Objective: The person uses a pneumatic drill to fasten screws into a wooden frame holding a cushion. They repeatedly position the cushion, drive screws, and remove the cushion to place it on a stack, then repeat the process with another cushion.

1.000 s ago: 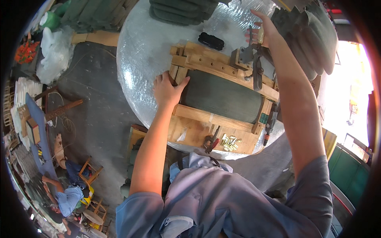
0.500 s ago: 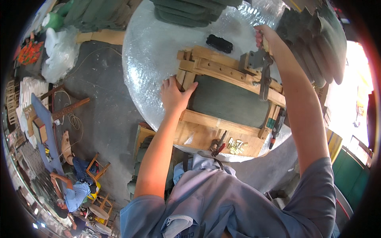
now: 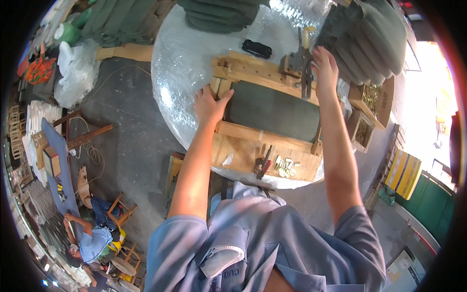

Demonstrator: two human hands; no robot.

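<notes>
A wooden jig (image 3: 265,132) lies on a round table covered in clear plastic film (image 3: 168,73). It frames a flat dark green panel (image 3: 272,109). At the jig's left end, my left hand (image 3: 210,106) grips the wood, its thumb reaching over the panel's edge. A metal toggle clamp (image 3: 306,73) is mounted on the far rail toward the right, its yellow-tipped handle standing up. Just right of that clamp is my right hand (image 3: 327,73), fingers apart and off the handle. My right forearm covers part of the jig's right end.
Small brass-coloured pieces (image 3: 287,166) and a red-handled tool (image 3: 264,166) lie on the near board. Beyond the jig sits a black object (image 3: 257,48). Stacks of dark green panels (image 3: 365,41) flank the far side. Open boxes (image 3: 362,129) stand at right; a person (image 3: 95,241) sits far left.
My right hand has let go of the clamp handle and moved down beside the clamp. The handle now stands free. My left hand stays on the jig's left end.
</notes>
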